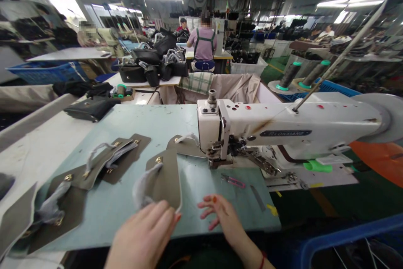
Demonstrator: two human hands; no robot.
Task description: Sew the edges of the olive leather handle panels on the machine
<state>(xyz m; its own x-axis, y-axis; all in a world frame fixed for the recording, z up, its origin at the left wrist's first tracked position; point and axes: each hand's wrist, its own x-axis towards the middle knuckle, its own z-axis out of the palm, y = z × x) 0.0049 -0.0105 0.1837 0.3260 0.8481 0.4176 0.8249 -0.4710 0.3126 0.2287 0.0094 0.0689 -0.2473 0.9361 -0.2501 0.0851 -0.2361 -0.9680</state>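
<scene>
An olive-brown bag panel [166, 176] with a plastic-wrapped handle and gold fittings lies on the pale green table. At its near end, my left hand [146, 231] is closed over the panel's edge, thumb side to the right; the fingertips are partly hidden. To the right, my right hand [222, 218] is open with spread fingers, holding nothing, a little above the table. Beyond the hands stands a white sewing machine [283, 122]. Another olive panel [185, 145] with a wrapped handle reaches up to the machine's needle area.
Several more handled panels [118, 158] lie on the left. Pink thread snips [233, 181] and a thin grey strip [258, 197] rest below the needle. A blue crate [352, 235] stands at the lower right. Black bags [154, 57] and a seated person [204, 44] are farther back.
</scene>
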